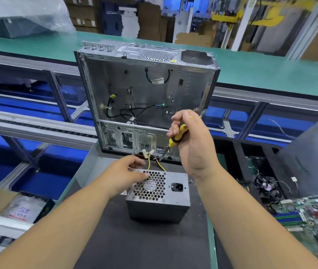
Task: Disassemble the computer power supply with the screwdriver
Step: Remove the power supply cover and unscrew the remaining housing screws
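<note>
A grey metal power supply [158, 200] stands on the black mat [144, 245], its honeycomb fan grille and power socket facing up. Yellow and black wires [154, 162] run from its far side. My left hand [129, 175] rests on the unit's top left edge, its thumb lying over the grille and its fingers curled over the far corner. My right hand [191, 140] is raised above and right of the unit and grips a yellow and black screwdriver [173, 140]. The shaft points down and left, its tip in the air near the wires.
An empty grey computer case [146, 90] stands open just behind the power supply. Circuit boards [313, 216] and loose cables lie at the right, beside a dark case panel [313, 152]. A green conveyor [270, 70] runs across the back. Bagged parts [20, 208] sit at the left.
</note>
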A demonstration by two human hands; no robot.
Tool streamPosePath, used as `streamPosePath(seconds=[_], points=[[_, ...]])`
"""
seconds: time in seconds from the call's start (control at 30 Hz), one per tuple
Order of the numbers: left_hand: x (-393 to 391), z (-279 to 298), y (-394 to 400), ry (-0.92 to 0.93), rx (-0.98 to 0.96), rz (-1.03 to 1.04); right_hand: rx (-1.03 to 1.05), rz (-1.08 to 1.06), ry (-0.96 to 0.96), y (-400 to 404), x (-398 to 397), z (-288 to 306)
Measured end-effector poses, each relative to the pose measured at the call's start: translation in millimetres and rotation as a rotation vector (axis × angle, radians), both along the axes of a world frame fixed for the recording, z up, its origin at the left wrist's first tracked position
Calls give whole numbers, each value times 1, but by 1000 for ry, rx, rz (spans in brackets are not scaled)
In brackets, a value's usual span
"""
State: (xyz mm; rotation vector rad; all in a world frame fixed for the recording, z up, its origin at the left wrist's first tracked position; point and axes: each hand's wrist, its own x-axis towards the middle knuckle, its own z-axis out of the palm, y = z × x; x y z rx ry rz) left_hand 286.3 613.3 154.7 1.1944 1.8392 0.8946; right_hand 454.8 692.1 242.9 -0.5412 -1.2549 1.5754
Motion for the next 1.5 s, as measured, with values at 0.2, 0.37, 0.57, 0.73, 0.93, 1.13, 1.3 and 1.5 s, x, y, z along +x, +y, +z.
streamPosePath(seconds=[0.2, 0.37, 0.57, 0.73, 0.93, 1.13, 1.3, 1.5], points=[[-19, -14, 1, -186, -30, -80, -2, -11, -90, -19, -41, -8], [-26, -23, 1, -231, -31, -111, 4, -24, -141, -29, -63, -19], [-22, -26, 2, -223, 2, -116, 6, -141, -199, -38, -67, -20], [-21, -25, 0, -252, 19, -136, 27, -173, -191, -47, -65, -21], [-15, -24, -3, -242, 44, -104, 34, -166, -150, -53, -56, -26], [-11, -21, -6, -248, 67, -84, 34, -97, -147, -54, -49, -28], [-9, -18, -7, -255, 56, -61, 58, -53, -109, -49, -50, -28], [-6, -20, -8, -243, 62, -25, 58, -25, -117, -42, -50, -28]])
